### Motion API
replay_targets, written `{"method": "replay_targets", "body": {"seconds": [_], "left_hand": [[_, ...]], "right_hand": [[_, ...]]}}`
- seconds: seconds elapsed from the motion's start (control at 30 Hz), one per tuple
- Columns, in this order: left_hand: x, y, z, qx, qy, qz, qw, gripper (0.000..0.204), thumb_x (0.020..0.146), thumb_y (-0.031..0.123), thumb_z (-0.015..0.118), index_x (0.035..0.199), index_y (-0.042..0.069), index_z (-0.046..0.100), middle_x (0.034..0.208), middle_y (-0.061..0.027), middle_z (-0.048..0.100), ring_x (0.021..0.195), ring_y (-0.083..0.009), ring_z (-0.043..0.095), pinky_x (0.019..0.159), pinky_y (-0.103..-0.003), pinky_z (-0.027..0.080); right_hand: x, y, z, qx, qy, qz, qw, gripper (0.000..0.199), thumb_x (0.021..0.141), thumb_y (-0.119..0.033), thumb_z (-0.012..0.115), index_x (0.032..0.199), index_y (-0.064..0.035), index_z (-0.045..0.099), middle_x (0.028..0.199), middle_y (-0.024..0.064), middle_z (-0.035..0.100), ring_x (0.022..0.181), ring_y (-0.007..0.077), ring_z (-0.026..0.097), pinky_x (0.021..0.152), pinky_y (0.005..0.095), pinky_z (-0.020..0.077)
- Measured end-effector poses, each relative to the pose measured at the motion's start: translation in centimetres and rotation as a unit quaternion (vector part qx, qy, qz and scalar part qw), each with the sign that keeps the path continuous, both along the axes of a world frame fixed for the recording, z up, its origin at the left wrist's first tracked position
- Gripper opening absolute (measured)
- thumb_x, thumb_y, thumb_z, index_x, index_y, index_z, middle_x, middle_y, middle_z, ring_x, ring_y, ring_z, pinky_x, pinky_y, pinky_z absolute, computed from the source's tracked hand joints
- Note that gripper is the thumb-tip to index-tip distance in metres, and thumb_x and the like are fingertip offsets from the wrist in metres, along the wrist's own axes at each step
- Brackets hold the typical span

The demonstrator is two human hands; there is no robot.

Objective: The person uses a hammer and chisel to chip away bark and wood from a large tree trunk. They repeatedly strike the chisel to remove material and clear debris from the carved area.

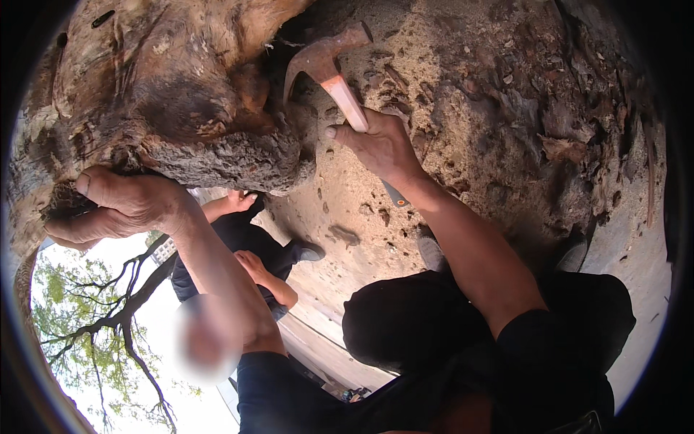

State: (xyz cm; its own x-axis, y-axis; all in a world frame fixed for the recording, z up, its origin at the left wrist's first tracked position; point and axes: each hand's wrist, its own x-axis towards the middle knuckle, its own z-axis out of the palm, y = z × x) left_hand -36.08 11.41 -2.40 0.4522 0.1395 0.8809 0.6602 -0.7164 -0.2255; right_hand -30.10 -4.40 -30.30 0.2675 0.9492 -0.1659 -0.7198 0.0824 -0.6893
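The person is working bark off a large weathered tree trunk (166, 79) with a rusty claw hammer (325, 69), and the step in hand looks like prying: the right hand (379, 145) is wrapping its fingers tightly around the pale wooden handle, and the claw is pointing down into a dark crevice beside a rough slab of bark (231, 163) on the trunk's underside. The left hand (123, 206) is curling around the ragged lower edge of the trunk, fingers closed on a dark, crumbly piece of bark there, seemingly bracing the wood. The next move would probably call for seating the claw deeper under the slab and levering with the wrist while the other hand is keeping its fingers out of the hammer's path. Loose bark chips are lying scattered on the sandy ground (434, 65) behind the hammer. Another person (246, 253) in dark clothing is sitting nearby, and a leafy tree (108, 325) is showing against bright sky. The claw tips are lost in shadow, so it is hard to tell whether they are touching the wood, and the handle's end is hidden behind the right wrist.
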Motion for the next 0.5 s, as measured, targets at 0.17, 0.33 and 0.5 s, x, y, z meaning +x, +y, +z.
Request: {"method": "replay_targets", "body": {"seconds": [0.17, 0.33, 0.5], "left_hand": [[0.5, -0.8, -0.3, 0.010, 0.013, 0.023, 1.000, 0.081, 0.103, 0.045, 0.058, 0.159, -0.003, 0.025, 0.156, -0.0242, 0.021, 0.139, -0.0348, 0.030, 0.112, -0.052, 0.031], [1.6, -1.7, -0.6, -0.009, -0.004, 0.033, 0.999, 0.085, 0.101, 0.047, 0.057, 0.160, -0.004, 0.022, 0.160, -0.0310, 0.012, 0.150, -0.0449, 0.015, 0.118, -0.063, 0.017], [1.5, -2.4, 0.1, 0.023, 0.028, 0.113, 0.993, 0.082, 0.102, 0.046, 0.051, 0.159, -0.004, 0.021, 0.159, -0.0317, 0.015, 0.149, -0.0470, 0.017, 0.118, -0.064, 0.018]], "right_hand": [[1.1, -1.5, 4.4, -0.040, -0.034, 0.024, 0.998, 0.037, 0.103, -0.038, 0.066, 0.093, -0.0021, 0.065, 0.063, -0.0013, 0.052, 0.060, 0.0069, 0.049, 0.053, 0.0289, 0.0379], [1.1, -2.7, 7.1, -0.053, 0.077, 0.047, 0.995, 0.050, 0.106, -0.050, 0.056, 0.093, -0.0028, 0.061, 0.066, -0.0004, 0.051, 0.064, 0.0084, 0.049, 0.057, 0.0306, 0.0397], [0.8, -3.8, 9.7, -0.057, 0.098, 0.062, 0.992, 0.046, 0.107, -0.045, 0.057, 0.091, -0.0026, 0.059, 0.066, -0.0009, 0.050, 0.063, 0.0084, 0.047, 0.056, 0.0312, 0.0402]]}}
